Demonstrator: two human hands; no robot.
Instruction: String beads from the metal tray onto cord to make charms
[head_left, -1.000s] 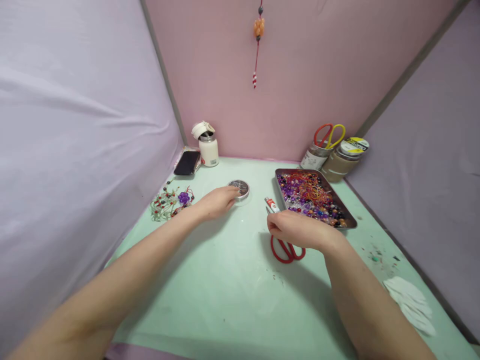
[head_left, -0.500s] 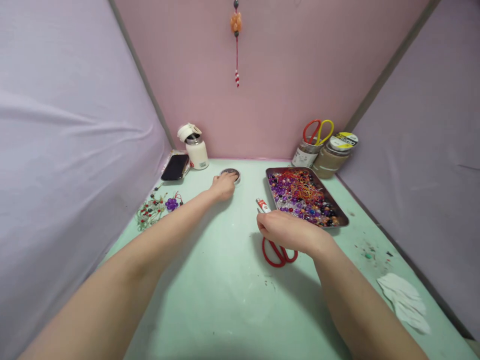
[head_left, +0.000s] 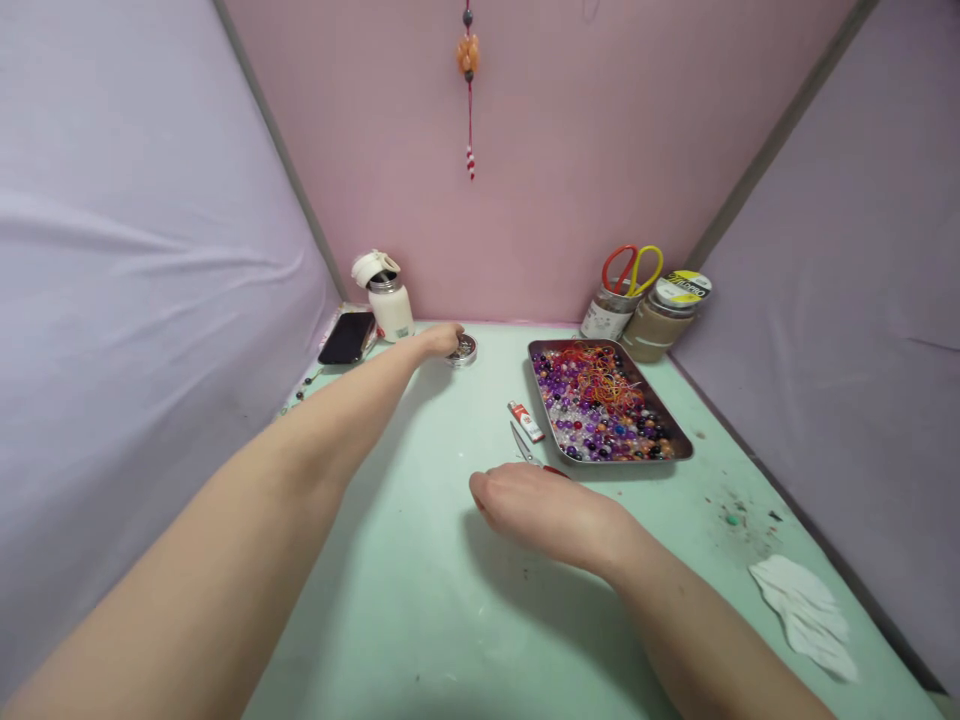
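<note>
At the back of the table my left hand (head_left: 440, 341) closes at the left rim of a small round metal dish (head_left: 468, 354), which has small dark bits in it. My right hand (head_left: 514, 505) is over the middle of the table, back of the hand up and fingers curled. Anything inside those fingers is hidden. Just behind the right hand lie red-handled scissors (head_left: 525, 446), their handles mostly covered by it. A red and white tube (head_left: 526, 421) rests between the scissors and a metal tray (head_left: 682, 446) of mixed beads and tangled cord.
A white bottle (head_left: 391, 312) with its lid flipped up and a phone (head_left: 348, 338) stand back left. Two jars, one holding scissors (head_left: 606, 314) and one with a labelled lid (head_left: 652, 330), are back right. A crumpled white cloth (head_left: 806, 612) lies front right. A beaded pendant (head_left: 468, 56) hangs ahead.
My left hand has shifted from inside the round dish to its left rim. My right hand has moved left and nearer me, off the scissors and tube, uncovering the tube and blades.
</note>
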